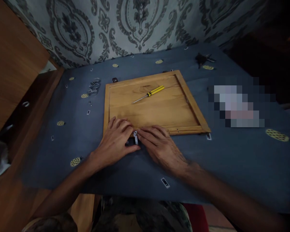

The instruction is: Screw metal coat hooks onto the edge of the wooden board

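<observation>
A framed wooden panel (147, 109) lies flat on the blue patterned cloth. At its near edge, left of the middle, sits a small metal hinge-like piece (135, 138). My left hand (118, 137) is curled round that piece from the left, fingers on the frame and thumb below it. From the right, my right hand (159, 141) rests along the near rail, its closed fingertips touching or nearly touching the metal piece; what they grip, if anything, is hidden. A yellow-and-black screwdriver (156, 91) lies on the panel, its tip pointing lower left.
Several metal fittings (94, 87) lie on the cloth (70, 141) left of the panel. A dark object (201, 59) lies at the back right, and a pixelated patch covers something on the right. Wooden furniture (12, 61) stands at the left, a patterned curtain (140, 25) behind.
</observation>
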The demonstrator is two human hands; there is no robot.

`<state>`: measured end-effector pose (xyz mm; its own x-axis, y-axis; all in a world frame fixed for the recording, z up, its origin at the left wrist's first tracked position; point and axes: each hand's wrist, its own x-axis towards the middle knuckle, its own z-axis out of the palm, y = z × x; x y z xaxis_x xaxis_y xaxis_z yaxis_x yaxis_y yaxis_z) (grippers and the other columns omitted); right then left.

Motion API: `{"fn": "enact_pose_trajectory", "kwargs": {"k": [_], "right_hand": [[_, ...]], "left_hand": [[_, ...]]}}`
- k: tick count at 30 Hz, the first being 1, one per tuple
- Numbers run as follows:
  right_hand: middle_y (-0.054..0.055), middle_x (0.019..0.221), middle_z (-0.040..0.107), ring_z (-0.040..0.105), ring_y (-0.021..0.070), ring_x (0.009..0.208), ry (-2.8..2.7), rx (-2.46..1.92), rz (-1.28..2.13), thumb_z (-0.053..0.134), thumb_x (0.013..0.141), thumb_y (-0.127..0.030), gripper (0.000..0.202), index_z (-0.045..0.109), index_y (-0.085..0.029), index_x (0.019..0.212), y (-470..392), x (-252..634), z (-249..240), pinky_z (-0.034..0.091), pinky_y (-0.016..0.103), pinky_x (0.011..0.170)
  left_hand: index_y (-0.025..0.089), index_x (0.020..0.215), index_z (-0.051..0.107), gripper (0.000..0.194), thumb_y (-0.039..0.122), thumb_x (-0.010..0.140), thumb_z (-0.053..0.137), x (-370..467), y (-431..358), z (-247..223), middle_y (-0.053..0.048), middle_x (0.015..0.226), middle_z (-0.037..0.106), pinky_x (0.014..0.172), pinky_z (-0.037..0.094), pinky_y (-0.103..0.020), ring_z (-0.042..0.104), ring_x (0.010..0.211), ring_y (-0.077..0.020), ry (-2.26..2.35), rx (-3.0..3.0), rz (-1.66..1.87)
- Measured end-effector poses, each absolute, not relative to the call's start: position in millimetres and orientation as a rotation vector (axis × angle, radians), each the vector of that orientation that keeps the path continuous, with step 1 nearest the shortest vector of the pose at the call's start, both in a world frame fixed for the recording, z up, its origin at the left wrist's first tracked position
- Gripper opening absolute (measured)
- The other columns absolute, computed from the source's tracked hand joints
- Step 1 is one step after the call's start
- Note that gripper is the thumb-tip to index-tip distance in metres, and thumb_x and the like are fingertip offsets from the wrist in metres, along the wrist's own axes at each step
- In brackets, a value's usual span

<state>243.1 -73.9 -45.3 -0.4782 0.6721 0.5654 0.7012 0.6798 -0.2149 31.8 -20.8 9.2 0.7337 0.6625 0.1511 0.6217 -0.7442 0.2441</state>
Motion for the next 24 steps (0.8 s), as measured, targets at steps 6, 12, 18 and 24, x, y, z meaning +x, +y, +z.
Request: {"fn": "enact_pose_trajectory", "kwargs": {"k": [6,12,18,24], "right_hand": [[0.011,0.125,0.079,0.067,0.0269,0.117,-2.265,-1.053,-0.096,0.051,0.103,-0.011,0.032,0.073,-0.013,0.126,-73.8,242.0,-43.3,0.054,0.048,0.103],[0.011,0.123,0.080,0.068,0.0261,0.119,-2.228,-1.056,-0.057,0.054,0.100,-0.008,0.034,0.073,-0.014,0.127,-74.1,241.9,-46.1,0.053,0.048,0.105],[0.009,0.123,0.080,0.069,0.0239,0.119,-2.237,-1.059,-0.056,0.052,0.101,-0.009,0.033,0.074,-0.016,0.126,-74.2,243.6,-45.6,0.052,0.046,0.106],[0.009,0.125,0.080,0.069,0.0237,0.120,-2.266,-1.065,-0.066,0.050,0.103,-0.010,0.034,0.073,-0.017,0.126,-74.3,243.7,-43.4,0.053,0.046,0.106]], "left_hand": [[0.019,0.107,0.068,0.038,0.047,0.087,0.083,30.4,-22.0,8.9,-0.010,0.121,0.069,0.114,0.043,-0.057,0.056,0.126,-0.0329,1.047,2.751,0.335],[0.019,0.106,0.069,0.036,0.047,0.087,0.082,29.8,-21.3,8.4,-0.010,0.120,0.069,0.112,0.044,-0.057,0.056,0.125,-0.0338,1.056,2.710,0.327],[0.020,0.109,0.069,0.033,0.045,0.090,0.079,28.7,-21.5,7.4,-0.010,0.120,0.068,0.113,0.043,-0.058,0.055,0.127,-0.0339,1.052,2.670,0.348],[0.020,0.108,0.069,0.033,0.045,0.090,0.079,27.7,-21.7,7.3,-0.010,0.120,0.068,0.113,0.044,-0.058,0.055,0.128,-0.0345,1.048,2.683,0.342]]}}
